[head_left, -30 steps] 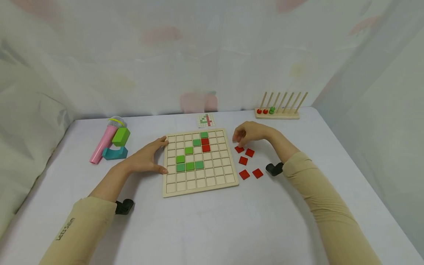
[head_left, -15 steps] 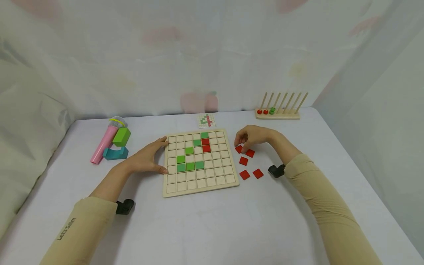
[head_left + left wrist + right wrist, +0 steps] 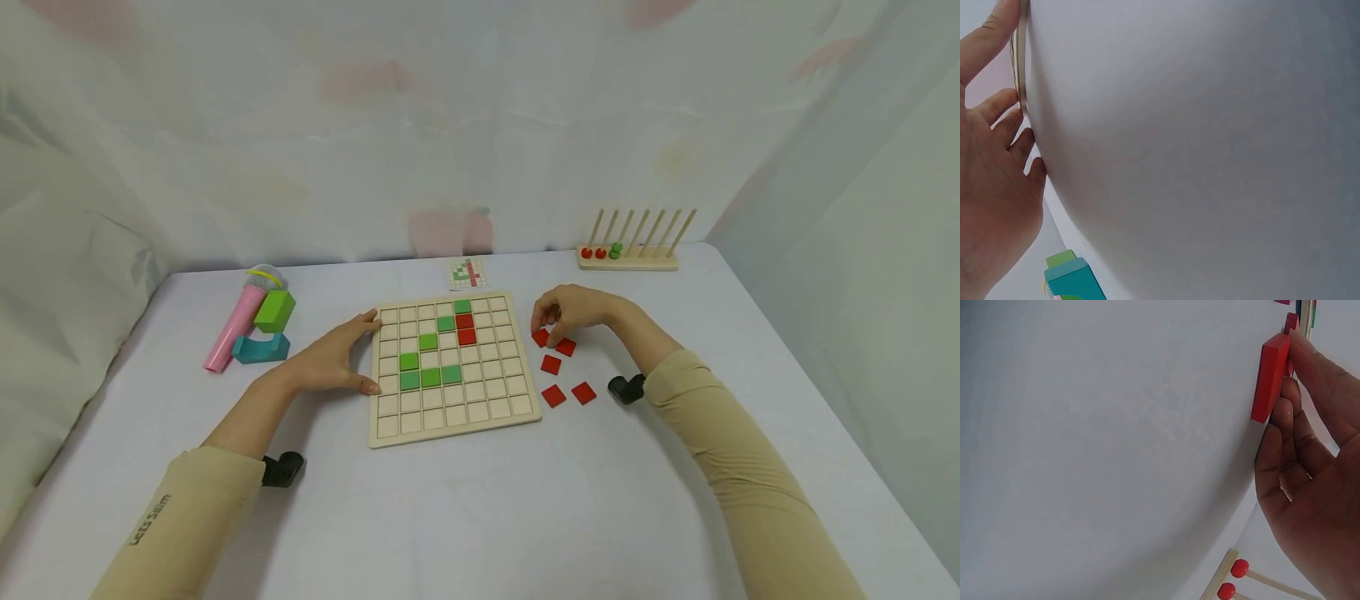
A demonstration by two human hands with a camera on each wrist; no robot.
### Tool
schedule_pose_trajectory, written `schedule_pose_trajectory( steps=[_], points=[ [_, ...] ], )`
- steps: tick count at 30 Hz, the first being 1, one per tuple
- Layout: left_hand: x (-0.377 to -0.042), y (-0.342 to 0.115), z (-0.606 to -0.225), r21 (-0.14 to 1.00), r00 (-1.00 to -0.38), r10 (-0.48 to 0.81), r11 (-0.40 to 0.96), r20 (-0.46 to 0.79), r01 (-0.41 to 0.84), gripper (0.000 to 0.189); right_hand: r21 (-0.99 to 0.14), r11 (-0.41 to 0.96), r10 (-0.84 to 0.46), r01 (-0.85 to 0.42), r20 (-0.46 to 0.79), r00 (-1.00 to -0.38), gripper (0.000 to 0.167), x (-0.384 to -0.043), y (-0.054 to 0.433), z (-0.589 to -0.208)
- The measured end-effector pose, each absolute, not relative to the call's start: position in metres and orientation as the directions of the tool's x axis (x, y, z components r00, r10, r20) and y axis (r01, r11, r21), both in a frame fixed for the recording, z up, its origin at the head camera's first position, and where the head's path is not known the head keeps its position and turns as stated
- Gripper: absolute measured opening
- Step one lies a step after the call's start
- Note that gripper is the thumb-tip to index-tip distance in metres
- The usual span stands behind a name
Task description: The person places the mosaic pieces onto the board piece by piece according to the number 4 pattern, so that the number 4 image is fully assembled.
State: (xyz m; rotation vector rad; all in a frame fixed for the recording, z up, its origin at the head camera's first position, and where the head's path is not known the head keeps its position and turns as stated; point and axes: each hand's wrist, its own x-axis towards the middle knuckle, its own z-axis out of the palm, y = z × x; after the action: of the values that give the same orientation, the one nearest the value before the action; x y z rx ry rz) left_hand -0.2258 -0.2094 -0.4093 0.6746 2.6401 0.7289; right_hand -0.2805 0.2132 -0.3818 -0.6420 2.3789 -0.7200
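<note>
A square wooden grid board point(image 3: 498, 408) lies mid-table, with several green tiles point(image 3: 430, 377) and two red tiles point(image 3: 466, 336) in its cells. Along its left edge my left hand point(image 3: 330, 354) rests with thumb and fingers spread, fingertips touching the rim. Right of the board, my right hand point(image 3: 573, 307) reaches down with bent fingers and thumb on either side of a red tile point(image 3: 541, 337). In the right wrist view another red tile point(image 3: 1269, 381) lies close by the thumb and partly covers the fingertips' tile. Several more loose red tiles point(image 3: 553, 396) lie nearer me.
A small pattern card point(image 3: 467, 272) lies behind the board. At the back right stands a peg rack point(image 3: 628, 260) with red and green beads. On the left are a pink toy microphone point(image 3: 236, 325), a green block point(image 3: 275, 311) and a teal curved block point(image 3: 260, 347).
Over the first half second my right hand shifts slightly right and down, its fingers closing about the red tile. Since then it holds nearly still. The left hand stays at the board.
</note>
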Motion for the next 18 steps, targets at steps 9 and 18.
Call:
schedule_pose_trajectory(
  steps=[9, 18],
  points=[
    [-0.2254, -0.2101, -0.4105, 0.542, -0.839, 0.517, 0.76, -0.171, 0.358, 0.113, -0.599, 0.752, -0.563, -0.277, -0.364, -0.742, 0.021, -0.2798, 0.2118, -0.3818],
    [-0.2254, -0.21, -0.4105, 0.542, -0.836, 0.527, 0.752, -0.152, 0.375, 0.112, -0.599, 0.746, -0.561, -0.293, -0.327, -0.76, 0.021, -0.2816, 0.2105, -0.3787]
  ],
)
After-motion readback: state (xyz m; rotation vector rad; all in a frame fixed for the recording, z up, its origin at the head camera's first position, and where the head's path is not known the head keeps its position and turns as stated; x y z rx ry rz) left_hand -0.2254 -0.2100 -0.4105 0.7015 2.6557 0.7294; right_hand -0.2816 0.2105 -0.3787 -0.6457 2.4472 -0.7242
